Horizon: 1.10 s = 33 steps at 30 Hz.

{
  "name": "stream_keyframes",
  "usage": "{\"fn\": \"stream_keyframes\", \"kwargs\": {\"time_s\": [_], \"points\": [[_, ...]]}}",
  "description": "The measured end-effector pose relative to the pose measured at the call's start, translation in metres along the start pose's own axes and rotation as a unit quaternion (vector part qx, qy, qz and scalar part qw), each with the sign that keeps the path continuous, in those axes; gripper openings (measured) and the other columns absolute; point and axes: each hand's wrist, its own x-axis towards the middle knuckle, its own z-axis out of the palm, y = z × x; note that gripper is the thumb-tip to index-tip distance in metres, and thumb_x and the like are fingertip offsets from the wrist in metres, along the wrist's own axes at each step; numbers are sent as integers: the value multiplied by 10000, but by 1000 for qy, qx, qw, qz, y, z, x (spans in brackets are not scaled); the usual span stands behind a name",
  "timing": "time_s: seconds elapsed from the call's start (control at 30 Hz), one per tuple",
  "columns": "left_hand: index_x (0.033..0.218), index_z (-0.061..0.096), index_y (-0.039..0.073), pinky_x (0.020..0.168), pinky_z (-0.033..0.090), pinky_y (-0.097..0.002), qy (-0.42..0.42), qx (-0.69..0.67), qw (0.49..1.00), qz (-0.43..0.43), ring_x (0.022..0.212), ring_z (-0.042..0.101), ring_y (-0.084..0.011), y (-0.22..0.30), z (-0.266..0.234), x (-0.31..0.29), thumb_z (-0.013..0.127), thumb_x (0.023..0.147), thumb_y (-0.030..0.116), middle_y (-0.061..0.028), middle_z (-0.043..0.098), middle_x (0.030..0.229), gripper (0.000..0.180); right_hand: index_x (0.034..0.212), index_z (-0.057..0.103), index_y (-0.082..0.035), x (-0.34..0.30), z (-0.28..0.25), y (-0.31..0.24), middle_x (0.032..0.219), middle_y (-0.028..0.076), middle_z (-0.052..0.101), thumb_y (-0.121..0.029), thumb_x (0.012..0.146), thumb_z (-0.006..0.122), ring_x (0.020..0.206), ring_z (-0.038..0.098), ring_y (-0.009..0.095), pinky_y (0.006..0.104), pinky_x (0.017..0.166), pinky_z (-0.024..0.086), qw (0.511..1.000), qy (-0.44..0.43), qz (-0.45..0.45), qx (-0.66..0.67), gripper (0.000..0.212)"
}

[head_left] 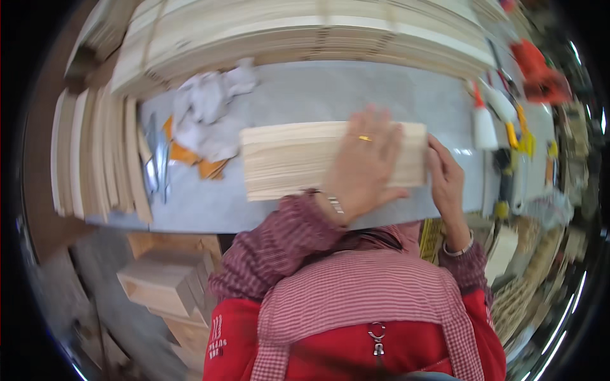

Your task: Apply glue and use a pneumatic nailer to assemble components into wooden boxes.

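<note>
Two hands rest on one stack of thin pale wood boards [286,159], which lies flat near the middle of the grey worktable [330,89]. The left hand [365,162] is open, with the fingers spread and the palm pressed down on the right half of the top board; a ring shows on one finger. The right hand [445,174] stands against the right end of the stack, the fingers curved around that edge — it seems to push or square the ends, not to lift.

To do this well, I judge that the palm should keep even pressure from above, so the thin boards do not slide over each other, while the other hand taps the ends until they are flush. The left end of the stack is free, so the boards may creep out there; it deserves a look.

On the left of the stack lies a crumpled white cloth [210,108] over some orange scraps [184,152]. More wood strips [95,152] are piled at the left edge of the table, and a large pile of boards [305,32] fills the far side. On the right stands a white glue bottle [484,124] with an orange tip, near the stack but not touching it — and beyond it an orange tool [537,70], somewhat blurred.
</note>
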Motion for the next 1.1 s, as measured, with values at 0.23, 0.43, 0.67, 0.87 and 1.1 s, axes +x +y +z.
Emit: {"fn": "stream_keyframes", "kwargs": {"time_s": [0.23, 0.43, 0.67, 0.87, 1.1], "points": [[1264, 473, -94, 1105, 204, -526, 1, 85, 996, -17, 1231, 402, -434, 0, -3, -3, 578, 795, 537, -290, 447, 1316, 793, 1211, 579, 53, 6, 1, 0, 1129, 122, 647, -92, 916, 562, 971, 586, 146, 236, 842, 463, 999, -22, 28, 6, 328], [1263, 486, -87, 1097, 200, -536, 7, 126, 992, -30, 1203, 431, -419, 4, -4, -6, 560, 811, 499, -282, 482, 1281, 744, 1223, 576, 46, 9, -4, -8, 1138, 122, 642, -76, 903, 586, 975, 584, 144, 237, 857, 463, 993, -7, 112, 23, 343], [1268, 485, -85, 1105, 177, -534, -15, 126, 991, -45, 1215, 426, -409, 5, -5, -6, 545, 828, 468, -280, 472, 1298, 709, 1229, 579, 29, 11, -5, -5, 1126, 119, 645, -73, 898, 595, 975, 584, 139, 232, 859, 465, 986, 14, 163, 39, 347], [1267, 480, -91, 1113, 157, -538, 3, 103, 993, -52, 1236, 409, -415, 5, -2, -6, 520, 844, 479, -279, 467, 1302, 711, 1228, 579, 29, 10, 3, -12, 1092, 70, 646, -94, 902, 596, 904, 580, 115, 194, 770, 459, 981, 7, 164, 108, 349], [1231, 490, -114, 1112, 236, -464, 98, 95, 990, -37, 1227, 426, -399, -10, -31, -25, 557, 846, 387, -253, 508, 1260, 636, 1260, 559, 12, 8, 5, -10, 1165, 108, 627, -117, 913, 596, 966, 589, 144, 226, 847, 459, 980, 7, 172, 96, 372]]}}
